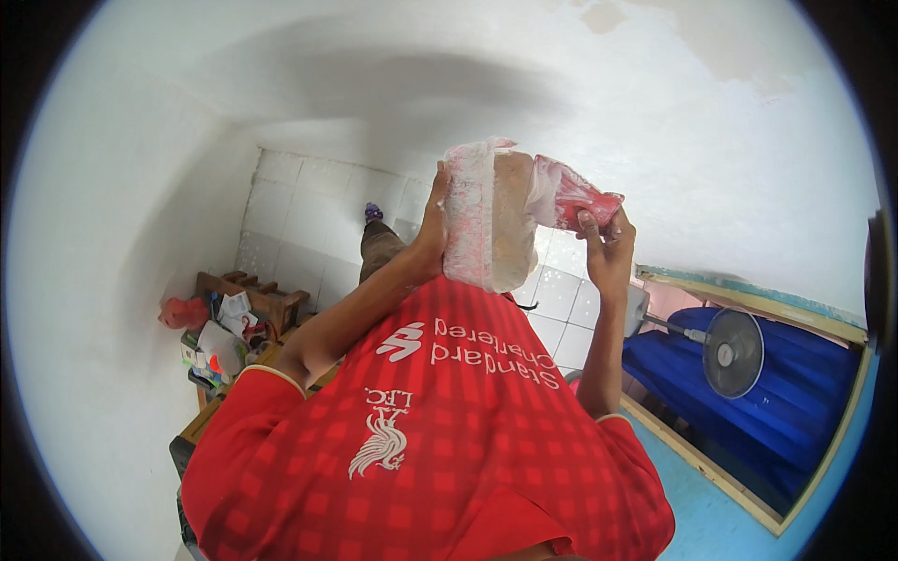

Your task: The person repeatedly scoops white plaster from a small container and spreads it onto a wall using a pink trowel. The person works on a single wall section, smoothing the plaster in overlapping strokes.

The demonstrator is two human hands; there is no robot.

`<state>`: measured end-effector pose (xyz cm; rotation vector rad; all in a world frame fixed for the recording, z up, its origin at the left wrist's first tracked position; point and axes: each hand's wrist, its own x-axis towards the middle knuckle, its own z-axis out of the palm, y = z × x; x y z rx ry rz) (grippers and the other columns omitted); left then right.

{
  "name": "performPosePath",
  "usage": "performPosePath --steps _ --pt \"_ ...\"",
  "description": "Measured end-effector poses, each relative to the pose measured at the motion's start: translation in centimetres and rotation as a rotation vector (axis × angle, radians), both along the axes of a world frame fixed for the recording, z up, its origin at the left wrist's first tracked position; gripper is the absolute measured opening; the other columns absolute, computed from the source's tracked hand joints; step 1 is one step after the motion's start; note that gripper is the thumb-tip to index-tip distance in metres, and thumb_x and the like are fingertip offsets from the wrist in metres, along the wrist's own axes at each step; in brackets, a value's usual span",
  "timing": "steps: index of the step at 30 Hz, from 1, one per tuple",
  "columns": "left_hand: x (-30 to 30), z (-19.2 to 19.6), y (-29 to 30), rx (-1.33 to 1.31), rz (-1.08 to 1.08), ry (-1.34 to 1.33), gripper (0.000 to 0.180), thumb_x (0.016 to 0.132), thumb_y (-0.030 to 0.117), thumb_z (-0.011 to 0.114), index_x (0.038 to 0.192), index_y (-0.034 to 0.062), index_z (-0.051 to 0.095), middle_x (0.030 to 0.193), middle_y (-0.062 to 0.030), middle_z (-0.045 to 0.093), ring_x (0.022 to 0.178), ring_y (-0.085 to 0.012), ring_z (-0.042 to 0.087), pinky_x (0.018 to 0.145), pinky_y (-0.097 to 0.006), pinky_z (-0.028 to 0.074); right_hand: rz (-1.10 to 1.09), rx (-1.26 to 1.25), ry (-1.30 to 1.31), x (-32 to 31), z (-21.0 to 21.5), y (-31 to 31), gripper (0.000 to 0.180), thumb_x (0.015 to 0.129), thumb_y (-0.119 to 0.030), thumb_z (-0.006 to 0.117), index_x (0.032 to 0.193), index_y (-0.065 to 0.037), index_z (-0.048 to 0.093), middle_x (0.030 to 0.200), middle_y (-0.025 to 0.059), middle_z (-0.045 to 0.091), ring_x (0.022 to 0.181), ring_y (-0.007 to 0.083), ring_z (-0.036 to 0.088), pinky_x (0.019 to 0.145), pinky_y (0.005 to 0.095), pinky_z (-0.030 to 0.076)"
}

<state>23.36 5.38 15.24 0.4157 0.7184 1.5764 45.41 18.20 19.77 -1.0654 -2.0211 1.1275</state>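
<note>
My left hand (433, 224) grips the side of a clear plastic tub (470, 220), its fingers closed against the wall. The tub is tilted and coated with white and pinkish smears; a brownish surface shows along its right part. In my right hand (609, 245), pinched between thumb and fingers, is a red flat piece (580, 198) smeared with white paste. It is wider toward the tub, and its paste-covered end is at the tub's right edge; whether the two touch I cannot tell. Both hands are held out in front of my red shirt.
A white wall (655, 122) with patchy spots rises ahead. At left a wooden bench (253, 290) bears bags and small items. A grey fan (732, 352) stands out in front of a blue curtain (795, 411) in a framed opening at right. White tiles (313, 201) cover the floor.
</note>
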Motion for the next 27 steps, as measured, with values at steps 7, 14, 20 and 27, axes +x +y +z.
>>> performPosePath --steps 7,14,20,27 --pt "0.2 -1.7 -0.5 -0.067 -0.027 -0.152 0.092 0.101 0.08 0.025 0.16 0.01 0.035 0.154 -0.016 0.05 0.137 -0.0323 0.055 0.115 -0.051 0.047 -0.002 -0.132 0.061 0.0 -0.8 -0.7 0.025 0.103 -0.016 0.068 0.12 0.002 0.065 0.095 0.0098 0.076 0.081 0.0129 0.069 0.071 0.0296 0.056" --pt "0.1 -1.5 -0.6 -0.098 0.014 -0.005 0.092 0.101 0.079 0.026 0.16 0.0094 0.036 0.154 -0.0157 0.05 0.139 -0.0314 0.054 0.116 -0.05 0.046 0.029 -0.036 0.11 0.4 -1.4 -0.9 0.023 0.104 -0.015 0.067 0.119 0.002 0.065 0.094 0.0078 0.075 0.079 0.0113 0.066 0.07 0.0291 0.055" --pt "0.1 -1.0 0.0 -0.153 0.023 -0.14 0.093 0.101 0.08 0.027 0.16 0.009 0.036 0.155 -0.0159 0.049 0.14 -0.032 0.052 0.117 -0.051 0.045 0.037 -0.053 0.019 0.5 -0.7 -1.6 0.024 0.103 -0.018 0.068 0.117 0.001 0.066 0.093 0.0078 0.075 0.075 0.0121 0.066 0.069 0.0294 0.054" --pt "-0.2 -0.3 -0.1 -0.209 0.073 -0.268 0.07 0.11 0.062 0.028 0.157 0.0118 0.041 0.149 -0.0094 0.054 0.136 -0.0247 0.056 0.112 -0.043 0.05 0.011 -0.022 -0.033 0.7 -0.3 -2.0 0.026 0.102 -0.019 0.068 0.118 0.002 0.066 0.093 0.0094 0.077 0.078 0.0142 0.071 0.071 0.0306 0.055"
